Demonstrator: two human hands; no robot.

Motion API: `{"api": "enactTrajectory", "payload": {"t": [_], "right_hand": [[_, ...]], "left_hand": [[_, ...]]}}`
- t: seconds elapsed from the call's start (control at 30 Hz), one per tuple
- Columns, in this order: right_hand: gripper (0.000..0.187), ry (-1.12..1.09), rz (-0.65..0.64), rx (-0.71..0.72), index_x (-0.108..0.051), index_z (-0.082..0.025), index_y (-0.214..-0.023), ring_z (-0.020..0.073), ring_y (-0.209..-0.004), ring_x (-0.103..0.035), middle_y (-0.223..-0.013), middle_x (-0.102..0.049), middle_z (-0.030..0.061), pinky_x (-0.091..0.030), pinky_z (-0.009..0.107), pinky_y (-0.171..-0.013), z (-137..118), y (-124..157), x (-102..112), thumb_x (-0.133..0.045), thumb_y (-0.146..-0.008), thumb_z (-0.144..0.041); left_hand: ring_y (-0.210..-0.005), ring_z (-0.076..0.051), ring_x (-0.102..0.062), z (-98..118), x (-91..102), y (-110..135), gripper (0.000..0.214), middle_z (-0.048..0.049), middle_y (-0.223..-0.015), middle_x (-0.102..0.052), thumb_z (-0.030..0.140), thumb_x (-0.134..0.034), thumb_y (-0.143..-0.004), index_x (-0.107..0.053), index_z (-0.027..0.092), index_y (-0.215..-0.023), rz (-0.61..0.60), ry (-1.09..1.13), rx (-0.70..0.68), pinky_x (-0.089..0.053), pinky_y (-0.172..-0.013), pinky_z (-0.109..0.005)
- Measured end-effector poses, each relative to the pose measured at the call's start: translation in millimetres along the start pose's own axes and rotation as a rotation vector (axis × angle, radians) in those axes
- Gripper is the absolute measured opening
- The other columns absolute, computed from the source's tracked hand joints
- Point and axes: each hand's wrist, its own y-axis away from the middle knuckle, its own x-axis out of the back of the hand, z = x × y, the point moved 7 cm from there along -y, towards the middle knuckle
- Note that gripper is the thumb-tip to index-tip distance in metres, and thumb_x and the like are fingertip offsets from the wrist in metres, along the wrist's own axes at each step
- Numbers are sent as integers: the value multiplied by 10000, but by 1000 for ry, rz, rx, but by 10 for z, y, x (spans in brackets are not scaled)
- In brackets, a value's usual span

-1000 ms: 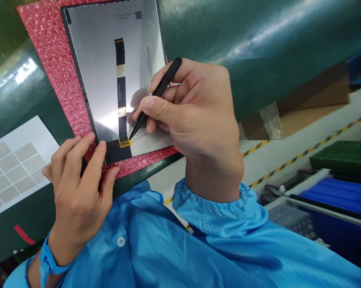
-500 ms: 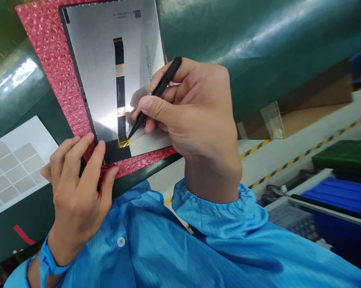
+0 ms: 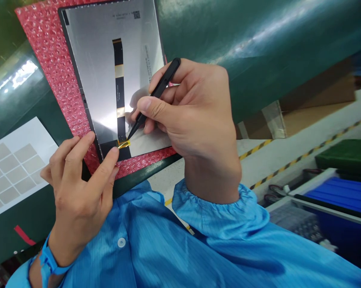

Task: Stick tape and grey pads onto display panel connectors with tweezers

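A display panel (image 3: 95, 60) lies with its silvery back up, and a black-and-gold flex cable (image 3: 119, 90) runs along it. At the cable's near end sits a small piece of shiny yellow tape (image 3: 125, 145). My right hand (image 3: 195, 104) grips a slim black pointed tool (image 3: 164, 82) like a pen, its tip at the tape's upper edge. Whether the tool has one tip or two I cannot tell. My left hand (image 3: 78, 184) is open over the panel's near left corner. Its index fingertip reaches the tape's left end; other fingertips rest by the panel's edge.
Pink bubble wrap (image 3: 45, 48) lies beneath the panel on the green table mat (image 3: 258, 36). To the left is a white sheet (image 3: 33, 134) with grey squares. A cardboard box (image 3: 312, 100) and a blue bin (image 3: 342, 196) stand beyond the table edge on the right.
My left index finger has moved right, from the panel's corner to the tape's left end. The tape's left end now looks tilted. My right hand and the tool have barely moved.
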Motion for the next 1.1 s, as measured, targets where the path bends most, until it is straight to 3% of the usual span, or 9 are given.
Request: {"api": "enactTrajectory", "payload": {"t": [0.43, 0.93, 1.1], "right_hand": [[511, -25, 8, -2, -583, -274, -833, 204, -605, -697, -720, -695, -12, -559, 301, -486, 21, -4, 1, -1038, -767, -498], [555, 1, 15, -7, -568, -285, -821, 244, -691, -726, -732, -674, 1, -584, 324, -494, 3, -3, -14, -1033, -737, -576], [582, -21, 7, -8, -573, -283, -812, 245, -713, -732, -717, -667, -9, -602, 321, -495, 6, -8, -14, -1052, -695, -591]], "left_hand": [[-1460, -443, -545, 37, 15, -18, 333, -173, -1544, -594, 138, -749, -972, -773, 297, -1264, 0, -24, -20, -491, -1110, -727], [-1469, -451, -530, 28, 9, -6, 432, -225, -1539, -595, 162, -734, -986, -707, 232, -1412, 0, -49, -26, -476, -1133, -719], [-1507, -470, -483, 28, -25, -14, 492, -177, -1616, -543, 181, -710, -997, -690, 314, -1471, -34, -64, 7, -439, -1147, -722]]}}
